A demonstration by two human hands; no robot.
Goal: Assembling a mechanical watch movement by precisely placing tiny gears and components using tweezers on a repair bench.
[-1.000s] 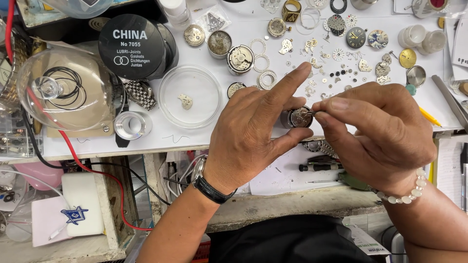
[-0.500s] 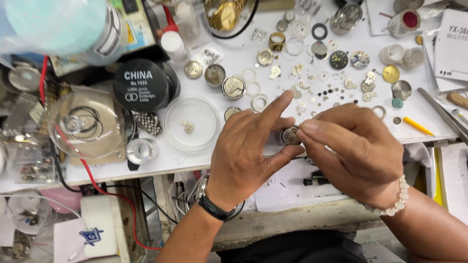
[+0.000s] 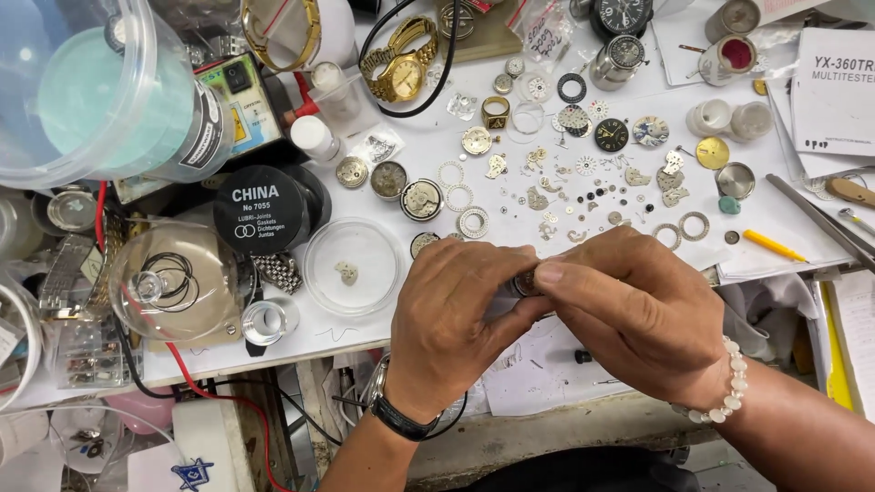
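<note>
- A small round metal watch part [image 3: 524, 283] sits just below the centre of the frame, almost wholly covered by fingers; only a sliver of its rim shows.
- The left hand [image 3: 456, 323] pinches the part from the left, fingers curled tight around it, thumb underneath. A dark wristwatch [image 3: 397, 419] is on that wrist.
- The right hand [image 3: 638, 310] meets it from the right, thumb and forefinger pressed onto the same part, the other fingers folded in. A white bead bracelet [image 3: 725, 387] circles that wrist.
- Both hands hover over the near edge of the white worktop [image 3: 784, 219].
- Just left of the hands lies a clear round dish [image 3: 354, 266] with a tiny metal piece in it.
- Above the hands, across the middle of the frame, loose gears, rings and watch dials [image 3: 583, 173] are scattered.
- Further left stands a round black tin [image 3: 262, 211], and beside it a clear glass dome [image 3: 173, 282] over black rubber rings.
- At the top centre lies a gold wristwatch [image 3: 398, 64].
- At the upper left is a clear plastic tub [image 3: 91, 91].
- A yellow pencil stub [image 3: 771, 245] lies right of the hands.
</note>
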